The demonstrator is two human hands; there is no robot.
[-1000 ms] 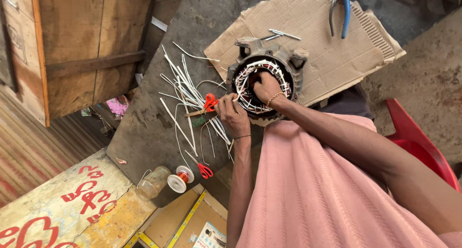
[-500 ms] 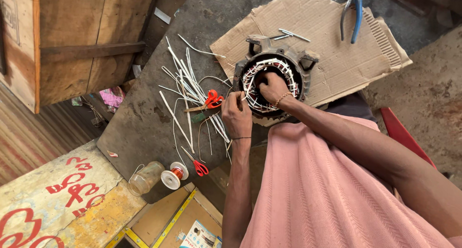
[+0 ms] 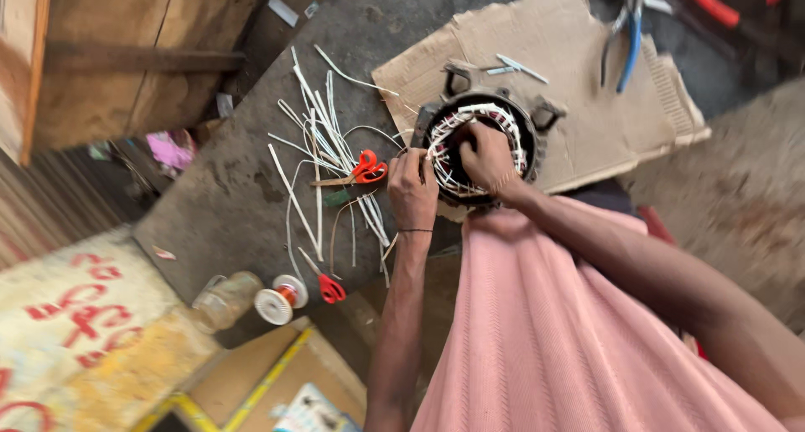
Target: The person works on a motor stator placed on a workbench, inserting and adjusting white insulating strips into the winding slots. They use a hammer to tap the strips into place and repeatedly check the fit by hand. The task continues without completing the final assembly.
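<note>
Motor stator (image 3: 482,147), round and dark with white-wrapped windings around its inner ring, sits on a torn sheet of cardboard (image 3: 579,72) on the grey bench (image 3: 251,206), directly under both my hands. My right hand (image 3: 488,157) reaches into the ring, its fingers curled down onto the windings on the near side; I cannot tell whether that grip is pinching a wire or only pressing. My left hand (image 3: 412,189) rests at the stator's left rim, fingers bent toward the windings, and how its grip stands is hidden from me too. Just left of my left hand lie orange-handled scissors (image 3: 362,169) among a scatter of white sleeving strips (image 3: 323,147). Nearer me and further left stand a small spool (image 3: 278,301) and a clear jar (image 3: 222,298). Beyond my right hand, blue-handled pliers (image 3: 625,42) lie on the cardboard.
</note>
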